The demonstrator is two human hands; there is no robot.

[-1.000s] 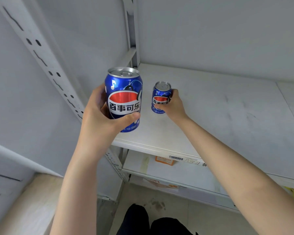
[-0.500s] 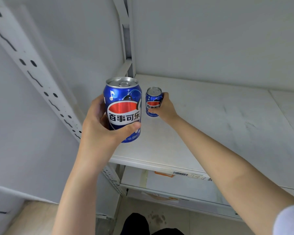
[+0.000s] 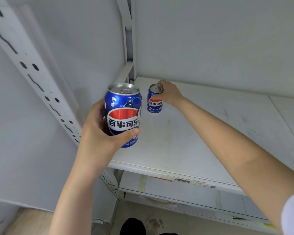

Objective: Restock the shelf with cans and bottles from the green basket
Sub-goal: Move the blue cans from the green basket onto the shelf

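My left hand grips a blue cola can upright in the air, just in front of the white shelf board near its left front corner. My right hand reaches deep into the shelf and holds a second blue cola can by its upper part. That can stands upright on the board near the back left corner. The green basket is out of view.
A white perforated upright runs diagonally at the left. The back wall closes the shelf. A lower shelf with a barcode label lies beneath. The board stretches bare to the right of the far can.
My right hand has carried the small-looking can farther back toward the shelf's rear left corner and shifted its hold toward the can's top. The left hand has kept its can in place.
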